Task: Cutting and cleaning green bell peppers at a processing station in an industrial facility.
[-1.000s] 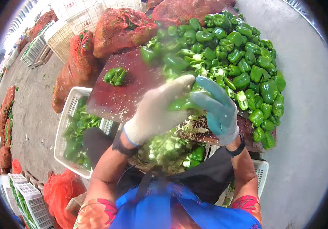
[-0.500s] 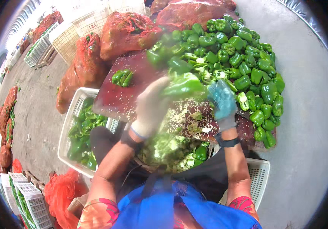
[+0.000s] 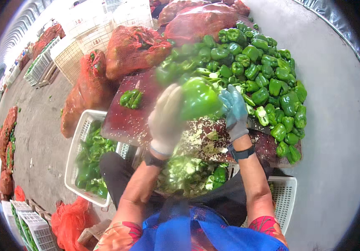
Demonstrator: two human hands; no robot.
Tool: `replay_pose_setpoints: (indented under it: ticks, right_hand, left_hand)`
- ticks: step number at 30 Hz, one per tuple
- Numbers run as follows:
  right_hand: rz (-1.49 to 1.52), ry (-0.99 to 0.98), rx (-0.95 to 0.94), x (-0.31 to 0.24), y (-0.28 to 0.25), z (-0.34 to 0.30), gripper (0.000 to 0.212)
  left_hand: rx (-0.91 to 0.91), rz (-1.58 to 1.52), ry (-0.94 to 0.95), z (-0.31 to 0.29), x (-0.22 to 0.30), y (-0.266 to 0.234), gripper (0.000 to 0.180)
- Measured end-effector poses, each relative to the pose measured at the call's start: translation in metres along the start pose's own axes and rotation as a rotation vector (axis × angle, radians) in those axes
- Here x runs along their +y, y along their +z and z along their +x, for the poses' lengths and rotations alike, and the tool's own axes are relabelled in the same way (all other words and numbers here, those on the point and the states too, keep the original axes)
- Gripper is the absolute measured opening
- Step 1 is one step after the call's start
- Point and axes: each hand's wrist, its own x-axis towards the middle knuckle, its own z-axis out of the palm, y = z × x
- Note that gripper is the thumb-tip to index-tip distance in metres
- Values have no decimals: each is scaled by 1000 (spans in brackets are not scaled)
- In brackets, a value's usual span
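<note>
A large glossy green bell pepper (image 3: 200,99) is held up between my two gloved hands over the dark red board (image 3: 123,121). My left hand (image 3: 166,118), in a pale glove and slightly blurred, presses on its left side with the fingers pointing away from me. My right hand (image 3: 234,109), in a teal-coated glove, closes on the pepper's right side; its fingertips are partly hidden. Pale seeds and core scraps (image 3: 201,134) are strewn on the board below. Just beyond my hands lie cut pepper pieces (image 3: 213,75). Another green pepper (image 3: 131,98) rests on the board's left part.
A big heap of green peppers (image 3: 268,71) covers the far right. Left of me stands a white crate (image 3: 72,163) of cut peppers; another white crate (image 3: 286,201) is at my right. Red mesh sacks (image 3: 136,50) line the back. Pepper scraps (image 3: 184,173) lie below the board's near edge.
The pepper and both hands have shifted slightly, and the pepper now looks rounder and fuller toward me. My right hand's fingers point farther away, against its side. The whole view has tilted a little.
</note>
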Motion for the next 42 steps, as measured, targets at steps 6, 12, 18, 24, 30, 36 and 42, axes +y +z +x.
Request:
replay_pose_setpoints:
  ticks: [6, 12, 18, 24, 30, 36, 42]
  right_hand:
    - [-10, -252, -85, -1, 53, -25, 44]
    - [93, 143, -29, 34, 3, -24, 46]
    - [252, 192, -335, 39, 39, -44, 51]
    - [114, 321, -398, 34, -6, -56, 46]
    - [136, 447, -317, 65, -25, -46, 45]
    - [23, 503, -359, 64, -24, -42, 46]
    - [118, 604, -304, 65, -33, -38, 49]
  left_hand:
    - [-239, -561, -641, -53, -10, 17, 48]
    - [-418, -918, -1270, -45, -14, -15, 47]
    - [-315, -796, -1288, -56, -25, -57, 40]
    - [49, -248, -1183, -62, -97, -190, 33]
    - [-203, 753, -577, -66, -145, -255, 29]
    - [-617, -23, -424, -25, -117, -54, 18]
    - [-937, 225, 17, -51, -81, 154, 42]
